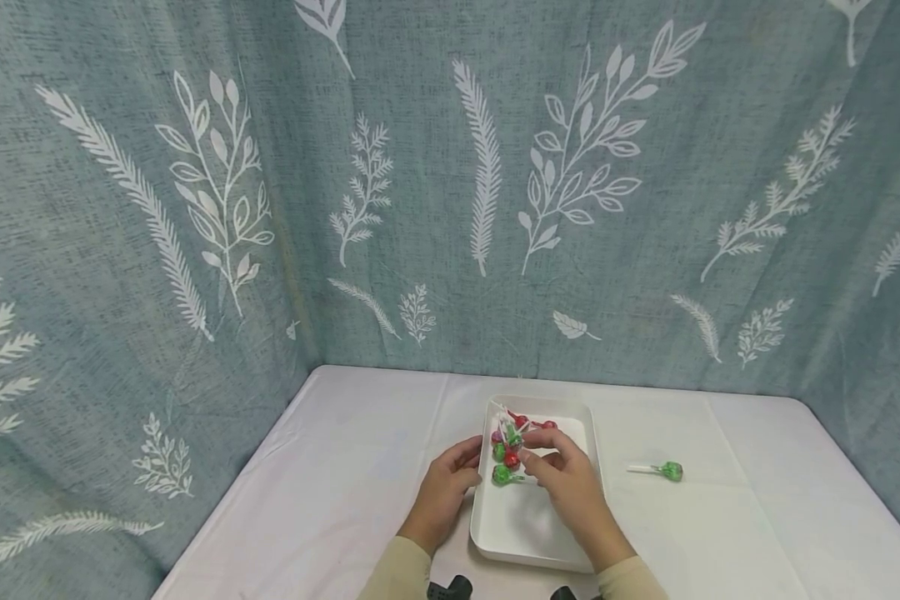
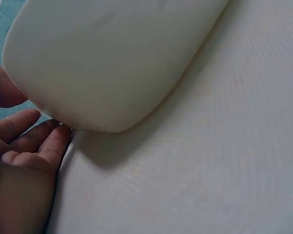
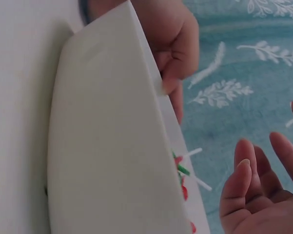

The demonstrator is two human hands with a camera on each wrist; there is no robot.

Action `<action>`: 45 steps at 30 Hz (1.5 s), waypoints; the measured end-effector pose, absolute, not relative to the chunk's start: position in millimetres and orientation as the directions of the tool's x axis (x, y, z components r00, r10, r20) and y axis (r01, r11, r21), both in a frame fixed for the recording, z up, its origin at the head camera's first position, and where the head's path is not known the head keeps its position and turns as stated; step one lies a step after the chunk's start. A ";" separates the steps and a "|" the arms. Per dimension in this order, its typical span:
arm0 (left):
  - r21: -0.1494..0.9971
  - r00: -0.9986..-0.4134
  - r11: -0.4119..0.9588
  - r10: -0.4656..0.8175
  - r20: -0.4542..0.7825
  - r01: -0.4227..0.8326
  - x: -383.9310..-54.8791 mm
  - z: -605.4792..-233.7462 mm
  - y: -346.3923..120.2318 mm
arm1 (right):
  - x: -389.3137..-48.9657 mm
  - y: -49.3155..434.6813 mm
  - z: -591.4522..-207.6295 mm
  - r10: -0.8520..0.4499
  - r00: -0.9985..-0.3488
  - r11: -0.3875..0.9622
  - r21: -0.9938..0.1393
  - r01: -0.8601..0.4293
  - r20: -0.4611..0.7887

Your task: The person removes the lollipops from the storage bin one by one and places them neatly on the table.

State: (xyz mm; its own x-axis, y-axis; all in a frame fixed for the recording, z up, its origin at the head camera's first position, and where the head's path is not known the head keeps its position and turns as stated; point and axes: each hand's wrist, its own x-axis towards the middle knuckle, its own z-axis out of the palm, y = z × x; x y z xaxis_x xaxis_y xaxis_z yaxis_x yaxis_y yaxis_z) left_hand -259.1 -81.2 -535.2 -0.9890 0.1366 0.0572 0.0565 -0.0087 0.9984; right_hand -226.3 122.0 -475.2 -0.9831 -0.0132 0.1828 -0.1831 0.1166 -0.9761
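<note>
A white rectangular tray [image 1: 525,523] holds several lollipops in green and red wrappers, heaped at its far left. My left hand [image 1: 444,490] grips the tray's left side; in the left wrist view its fingertips [image 2: 63,134] lie against the lower outer wall. The right hand [image 1: 566,482] is over the tray beside a green lollipop [image 1: 513,435] and a red lollipop [image 1: 512,459]. Seen from the right wrist, that right hand [image 3: 263,190] has bent, loose fingers with nothing between them, apart from the lollipop sticks [image 3: 200,183]. The tray's wall hides most of the candy there.
One green lollipop [image 1: 671,472] lies on the white-covered table [image 1: 720,517], right of the tray, its stick pointing left. Behind and beside the table hangs a blue-green curtain [image 1: 420,208] with white leaf prints. Dark camera mounts [image 1: 457,587] show near the sleeves.
</note>
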 end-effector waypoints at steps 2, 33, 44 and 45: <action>0.999 -0.989 -0.007 0.137 0.053 0.053 -259.3 -534.8 -81.7 | -227.2 117.5 -477.2 -0.019 -0.986 0.114 -0.979 -0.167 0.165; 0.997 -0.987 -0.042 0.146 0.068 0.063 -261.3 -535.8 -80.3 | -228.6 102.8 -505.5 -0.237 -0.969 0.361 -0.919 -0.156 0.072; 0.997 -0.985 -0.061 0.160 0.065 0.056 -259.4 -533.9 -81.5 | -228.5 101.9 -511.9 -0.327 -0.939 0.432 -0.868 -0.246 0.104; 0.996 -0.985 -0.063 0.161 0.067 0.057 -259.4 -534.2 -81.6 | -228.5 101.7 -512.7 -0.336 -0.936 0.439 -0.861 -0.255 0.106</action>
